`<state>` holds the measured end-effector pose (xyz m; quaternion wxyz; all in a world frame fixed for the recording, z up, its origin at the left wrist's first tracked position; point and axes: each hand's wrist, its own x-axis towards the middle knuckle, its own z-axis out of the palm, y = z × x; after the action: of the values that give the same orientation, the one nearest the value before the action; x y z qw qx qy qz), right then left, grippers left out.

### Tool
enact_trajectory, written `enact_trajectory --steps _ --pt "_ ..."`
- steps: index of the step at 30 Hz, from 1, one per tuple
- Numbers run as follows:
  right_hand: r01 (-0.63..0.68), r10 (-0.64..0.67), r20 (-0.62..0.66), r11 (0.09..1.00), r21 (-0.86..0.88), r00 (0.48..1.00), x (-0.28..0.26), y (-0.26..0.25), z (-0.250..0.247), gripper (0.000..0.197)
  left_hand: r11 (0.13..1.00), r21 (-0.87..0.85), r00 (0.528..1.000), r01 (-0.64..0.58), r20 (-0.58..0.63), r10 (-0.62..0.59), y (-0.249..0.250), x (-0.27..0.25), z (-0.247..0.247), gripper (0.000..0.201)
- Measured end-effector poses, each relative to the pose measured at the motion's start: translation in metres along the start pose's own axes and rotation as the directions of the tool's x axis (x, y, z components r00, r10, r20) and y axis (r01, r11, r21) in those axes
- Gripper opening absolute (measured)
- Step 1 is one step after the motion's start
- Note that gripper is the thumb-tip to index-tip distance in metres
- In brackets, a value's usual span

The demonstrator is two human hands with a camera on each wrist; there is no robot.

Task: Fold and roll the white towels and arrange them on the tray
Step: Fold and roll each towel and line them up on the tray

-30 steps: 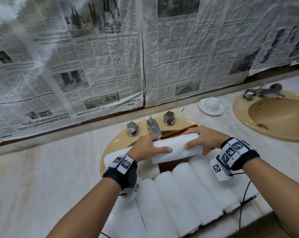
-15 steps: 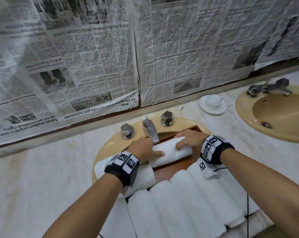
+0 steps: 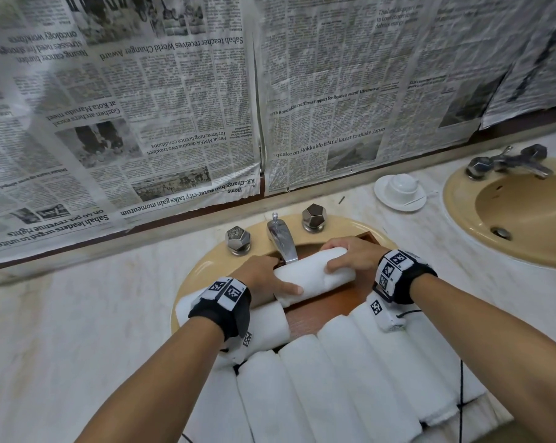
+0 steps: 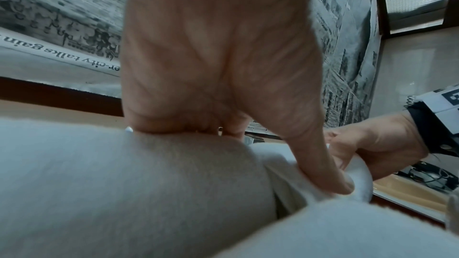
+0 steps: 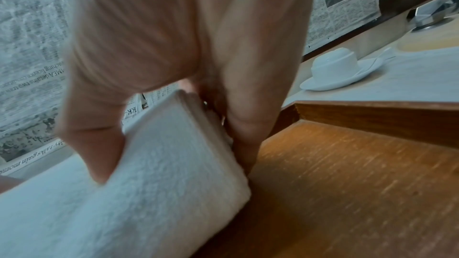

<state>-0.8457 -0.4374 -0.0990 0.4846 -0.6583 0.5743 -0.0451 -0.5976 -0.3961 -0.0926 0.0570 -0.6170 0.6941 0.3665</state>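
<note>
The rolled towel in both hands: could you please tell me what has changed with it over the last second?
The rolled towel has been carried away from the person and lowered onto the wooden tray, just below the faucet. The left hand and right hand still grip its ends. The row of rolled towels nearer the person and the cup and saucer stayed put.

Black-and-white newspaper sheets [image 3: 180, 116] cover the wall behind the counter, some printed upside down. Pale marbled stone countertop [image 3: 62, 314] holds two tan oval ceramic basins: near basin [image 3: 206, 263] with chrome spout [image 3: 281, 241] between two faceted metal knobs [image 3: 237, 239], far basin [image 3: 506, 215] at right with its own chrome tap [image 3: 510, 161]. White cup upturned on white saucer [image 3: 399, 191] sits between basins.
</note>
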Motion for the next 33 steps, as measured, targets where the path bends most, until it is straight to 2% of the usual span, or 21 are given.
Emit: enact_trajectory --steps 7,16,22,25,29,33 --pt "0.012 -0.011 0.039 0.999 -0.032 0.999 -0.007 0.008 0.002 0.035 0.999 -0.010 0.999 -0.032 -0.015 0.031 -0.003 -0.004 0.004 0.086" --pt "0.016 -0.015 -0.035 1.000 0.026 0.999 -0.010 0.017 0.009 0.040 0.996 -0.040 0.997 -0.074 -0.019 0.074 -0.005 -0.007 0.013 0.062" --pt "0.047 -0.055 -0.041 0.982 -0.181 0.998 -0.014 0.009 0.009 0.050 0.996 -0.040 0.995 -0.082 -0.055 0.079 -0.004 -0.009 0.016 0.053" --pt "0.088 -0.101 -0.046 0.970 -0.229 0.994 -0.017 0.009 0.013 0.055 0.990 0.011 0.984 -0.141 -0.109 0.141 -0.001 -0.011 0.020 0.064" --pt "0.143 -0.169 -0.055 0.937 -0.318 0.984 -0.020 0.010 0.017 0.055 0.990 0.078 0.983 -0.120 -0.127 0.129 0.003 -0.013 0.028 0.073" --pt "0.114 -0.138 -0.019 0.878 -0.466 0.990 -0.023 0.008 0.018 0.087 0.993 0.072 0.988 -0.097 -0.113 0.105 0.003 -0.012 0.027 0.067"
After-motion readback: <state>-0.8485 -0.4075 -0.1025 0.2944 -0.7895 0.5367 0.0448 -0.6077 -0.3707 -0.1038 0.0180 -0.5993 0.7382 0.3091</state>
